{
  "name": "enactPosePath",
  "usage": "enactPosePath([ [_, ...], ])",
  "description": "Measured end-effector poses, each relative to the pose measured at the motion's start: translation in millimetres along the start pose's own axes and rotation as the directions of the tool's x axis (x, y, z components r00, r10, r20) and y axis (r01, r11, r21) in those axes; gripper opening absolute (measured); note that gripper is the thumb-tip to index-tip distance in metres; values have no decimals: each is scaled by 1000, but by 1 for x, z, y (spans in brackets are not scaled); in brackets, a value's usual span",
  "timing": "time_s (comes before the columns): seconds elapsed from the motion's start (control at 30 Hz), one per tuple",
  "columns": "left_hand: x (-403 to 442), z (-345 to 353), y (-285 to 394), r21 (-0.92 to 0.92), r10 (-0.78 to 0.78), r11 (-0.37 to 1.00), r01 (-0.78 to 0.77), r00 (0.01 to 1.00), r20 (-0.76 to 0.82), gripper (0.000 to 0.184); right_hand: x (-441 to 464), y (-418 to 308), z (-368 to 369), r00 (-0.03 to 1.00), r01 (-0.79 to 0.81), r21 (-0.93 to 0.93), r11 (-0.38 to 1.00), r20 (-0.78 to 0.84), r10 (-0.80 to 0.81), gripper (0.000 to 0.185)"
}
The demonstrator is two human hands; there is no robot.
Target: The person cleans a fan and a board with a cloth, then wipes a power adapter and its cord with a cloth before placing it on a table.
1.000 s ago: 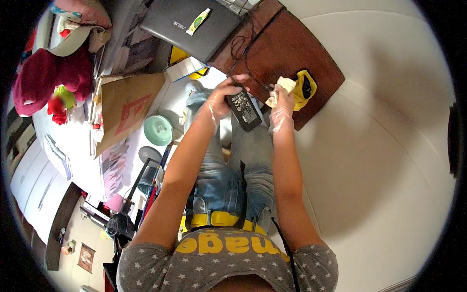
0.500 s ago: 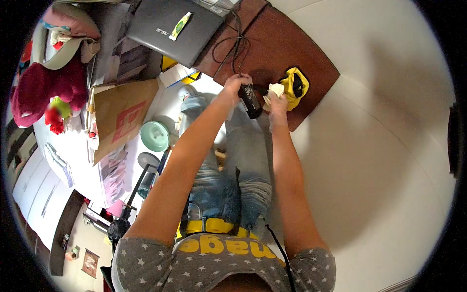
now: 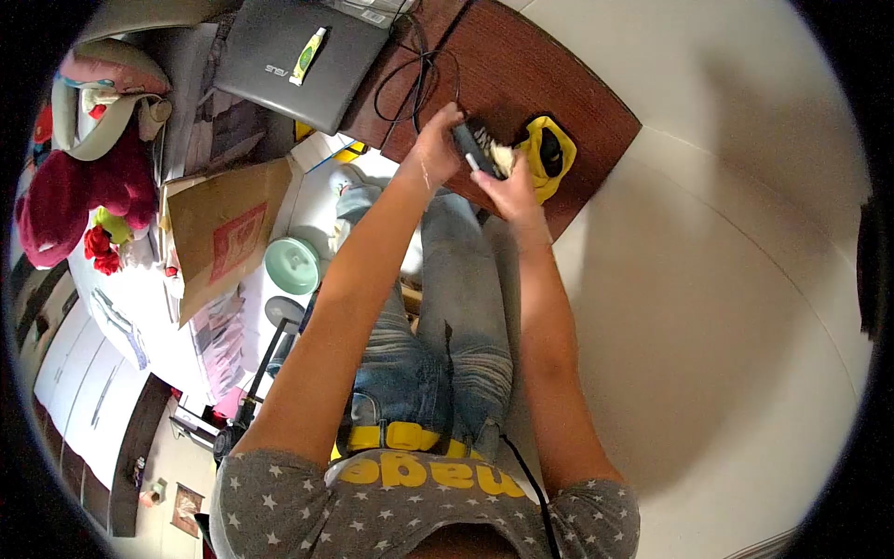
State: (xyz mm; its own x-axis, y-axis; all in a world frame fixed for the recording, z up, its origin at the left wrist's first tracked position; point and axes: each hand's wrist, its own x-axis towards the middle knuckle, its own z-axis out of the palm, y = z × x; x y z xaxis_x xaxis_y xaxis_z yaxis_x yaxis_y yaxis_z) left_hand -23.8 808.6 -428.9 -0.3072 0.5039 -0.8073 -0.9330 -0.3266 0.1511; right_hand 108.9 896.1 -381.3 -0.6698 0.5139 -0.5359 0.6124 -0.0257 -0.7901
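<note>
A black power adapter (image 3: pixel 468 146) with a cable is tilted above the brown table. My left hand (image 3: pixel 438 142) is closed around its upper left end. On the adapter's other side, my right hand (image 3: pixel 512 189) is closed on a crumpled pale cloth (image 3: pixel 504 159), pressing it against the adapter. The right thumb reaches over the adapter's near end. Just right of the cloth lies a yellow-and-black pouch-like item (image 3: pixel 548 156), whose kind I cannot make out.
The brown table (image 3: pixel 587 116) carries a coiled black cable (image 3: pixel 421 86). A closed laptop (image 3: pixel 296 65) with a yellow-green tube (image 3: pixel 307 56) on it is at upper left. A green basin (image 3: pixel 292 265) and a cardboard bag (image 3: pixel 226 238) are at left; a pale wall stands right.
My right hand has moved left with the cloth, from beside the adapter to against it. My left hand has raised and turned the adapter. The view has shifted slightly.
</note>
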Motion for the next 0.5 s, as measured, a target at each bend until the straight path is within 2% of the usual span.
enactPosePath([
  [0.03,-3,-3,1,1,1,1000,-1,1000,-4,29,9,-4,-7,1000,-17,3,1000,10,17,59],
  [0.07,-4,-9,3,80,-20,997,23,999,-35,32,23,-1,-14,999,-7,117,993,52,1,57],
  [0.1,-4,-13,6,159,-36,986,46,997,-64,34,27,-23,-23,986,-147,345,927,127,110,52],
  [0.13,-7,-16,6,242,26,970,13,987,-157,30,36,-23,-26,971,-201,529,824,217,97,52],
  [0.2,-9,-38,0,238,69,971,-23,981,-184,29,62,-14,-36,930,-329,758,563,363,55,54],
  [0.23,-10,-49,-3,236,103,970,-51,972,-210,29,73,-5,-39,908,-391,813,430,418,36,54],
  [0.3,-29,-48,-3,276,133,960,-58,955,-264,26,85,3,-43,899,-431,864,261,437,38,51],
  [0.4,-41,-58,-2,208,78,978,-22,961,-265,24,91,8,-46,898,-433,864,259,438,40,49],
  [0.5,-46,-61,-2,193,99,980,-39,946,-309,25,94,12,-47,873,-486,835,258,478,97,50],
])
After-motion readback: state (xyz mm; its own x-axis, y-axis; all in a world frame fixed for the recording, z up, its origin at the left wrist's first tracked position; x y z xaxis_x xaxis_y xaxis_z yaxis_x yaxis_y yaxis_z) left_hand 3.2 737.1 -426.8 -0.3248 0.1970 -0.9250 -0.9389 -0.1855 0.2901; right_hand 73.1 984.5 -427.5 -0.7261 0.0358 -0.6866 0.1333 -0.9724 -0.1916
